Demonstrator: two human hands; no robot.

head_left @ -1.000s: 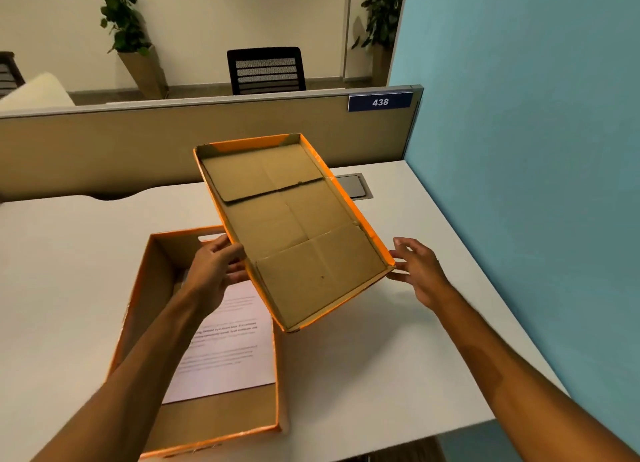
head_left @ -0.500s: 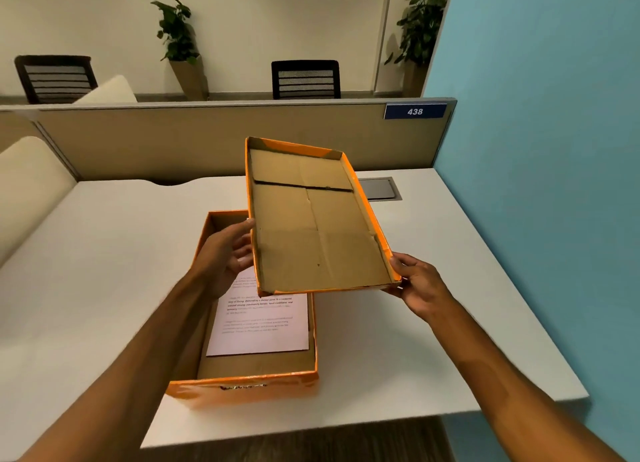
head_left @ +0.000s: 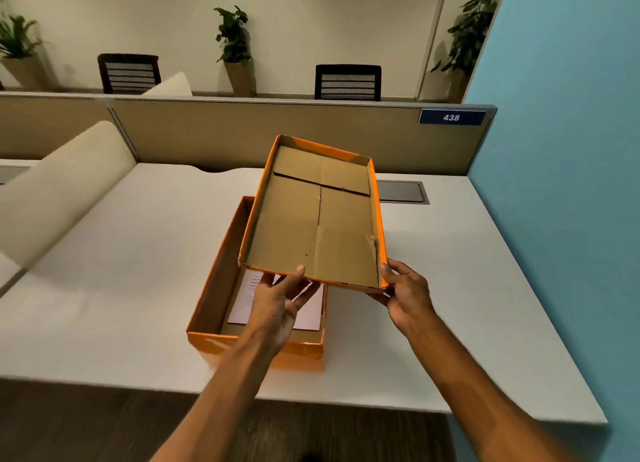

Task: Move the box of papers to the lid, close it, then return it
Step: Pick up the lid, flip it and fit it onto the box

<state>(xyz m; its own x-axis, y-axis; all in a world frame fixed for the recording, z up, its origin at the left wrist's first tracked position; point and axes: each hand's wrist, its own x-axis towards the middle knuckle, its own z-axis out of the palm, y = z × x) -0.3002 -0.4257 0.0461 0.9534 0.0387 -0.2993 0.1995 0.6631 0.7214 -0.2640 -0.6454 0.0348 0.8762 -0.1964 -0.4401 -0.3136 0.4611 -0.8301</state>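
Both hands pinch the near edge of a light, bendy cardboard lid (head_left: 313, 219) – left hand (head_left: 280, 299), right hand (head_left: 408, 293) – above the open box (head_left: 214, 288) of papers (head_left: 308, 309).

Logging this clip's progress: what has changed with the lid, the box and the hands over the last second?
The lid has swung from the right to above the box, inside still up. The left hand shifted from its side edge to the near edge; the right hand, previously open beside it, now grips the near right corner. Box and papers stayed on the desk.
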